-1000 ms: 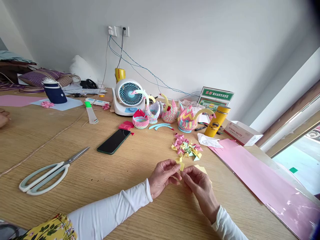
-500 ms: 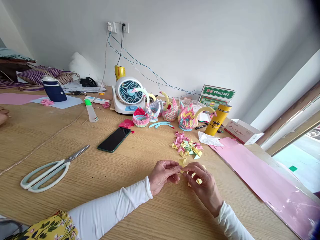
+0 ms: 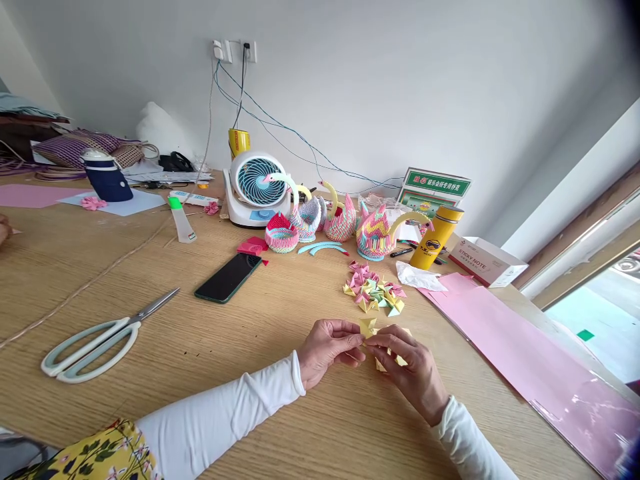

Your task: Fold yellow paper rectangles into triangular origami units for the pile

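Between the fingertips of both hands is a small folded piece of yellow paper (image 3: 368, 327), its upper part showing above the fingers. My left hand (image 3: 331, 350) pinches it from the left. My right hand (image 3: 413, 370) pinches it from the right, thumb and index finger close to the left fingertips. Under and behind the right fingers lie other yellow folded pieces (image 3: 382, 365), partly hidden. Just beyond my hands is a loose pile of pink, yellow and green folded paper pieces (image 3: 375, 290).
Scissors (image 3: 100, 343) and a phone (image 3: 229, 278) lie on the left. Folded-paper swans (image 3: 375, 237), a fan (image 3: 257, 190) and a yellow bottle (image 3: 435, 239) stand at the back. Pink paper sheets (image 3: 530, 360) lie right. Another person's hand (image 3: 4, 230) shows at the left edge.
My right hand has shifted slightly right and down, its fingers still at the yellow paper. The left hand has barely moved, and the folded piece shows slightly more.
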The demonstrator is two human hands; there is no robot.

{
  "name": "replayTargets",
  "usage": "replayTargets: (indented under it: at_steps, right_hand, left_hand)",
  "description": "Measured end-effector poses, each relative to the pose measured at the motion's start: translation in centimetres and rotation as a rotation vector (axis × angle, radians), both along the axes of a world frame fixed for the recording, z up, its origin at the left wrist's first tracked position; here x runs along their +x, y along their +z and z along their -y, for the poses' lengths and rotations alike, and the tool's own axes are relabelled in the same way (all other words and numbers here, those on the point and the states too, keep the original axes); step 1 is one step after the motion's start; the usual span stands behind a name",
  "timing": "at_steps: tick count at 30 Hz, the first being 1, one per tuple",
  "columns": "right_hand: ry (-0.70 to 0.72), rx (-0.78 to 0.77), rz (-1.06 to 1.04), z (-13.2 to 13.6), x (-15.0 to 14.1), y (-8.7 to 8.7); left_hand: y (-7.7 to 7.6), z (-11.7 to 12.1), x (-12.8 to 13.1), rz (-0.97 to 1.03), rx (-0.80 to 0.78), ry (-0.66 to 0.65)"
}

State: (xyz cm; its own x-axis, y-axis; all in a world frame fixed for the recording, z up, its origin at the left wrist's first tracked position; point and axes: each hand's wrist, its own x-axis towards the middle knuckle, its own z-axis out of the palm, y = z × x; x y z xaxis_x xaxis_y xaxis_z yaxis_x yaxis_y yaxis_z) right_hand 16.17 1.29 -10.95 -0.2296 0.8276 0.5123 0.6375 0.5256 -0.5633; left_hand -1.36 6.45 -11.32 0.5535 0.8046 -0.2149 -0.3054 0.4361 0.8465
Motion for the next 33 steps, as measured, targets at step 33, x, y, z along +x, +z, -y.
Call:
replayTargets:
  at_steps: [33]
  right_hand:
    - [-0.146, -0.360, -0.480, -0.4, -1.2, -0.9]
  left_hand:
    - [0.3, 0.2, 0.0, -0.130, 0.147, -0.016]
